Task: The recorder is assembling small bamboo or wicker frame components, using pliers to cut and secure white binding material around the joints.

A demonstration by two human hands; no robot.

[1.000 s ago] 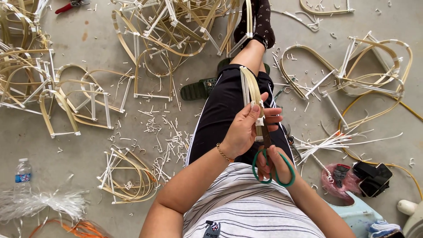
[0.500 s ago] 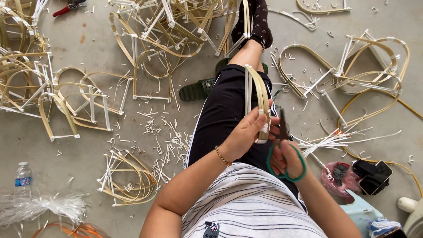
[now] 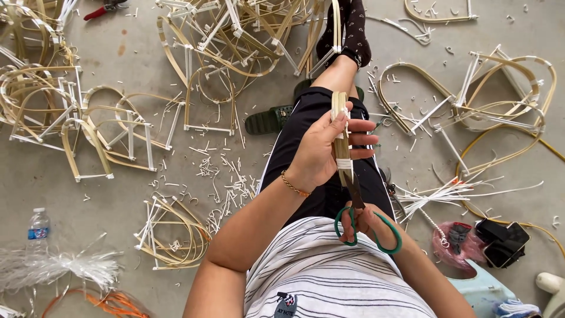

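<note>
I am sitting on the concrete floor (image 3: 147,194) with one leg stretched out toward twelve o'clock. My left hand (image 3: 322,150) is gripping a bundle of flat bamboo strips (image 3: 339,126), fingers wrapped across it and thumb pressing near its upper end, holding it nearly upright over my thigh. A white binding is wrapping the bundle just below my fingers. My right hand (image 3: 365,222) is closed through the green loops of a pair of scissors (image 3: 360,218), whose dark blades are pointing up toward twelve o'clock and meeting the bundle's lower end right at the binding; I cannot tell whether the blades are parted.

At nine to eleven o'clock, bent bamboo frames (image 3: 88,126) with white ties are lying heaped on the floor, and more are piling up at twelve and two o'clock. Short white offcuts (image 3: 226,176) are scattered just left of my leg. A plastic water bottle (image 3: 37,226) is standing at eight o'clock, a green sandal (image 3: 268,121) is lying beside my knee, and a dark phone (image 3: 504,242) is resting at four o'clock.
</note>
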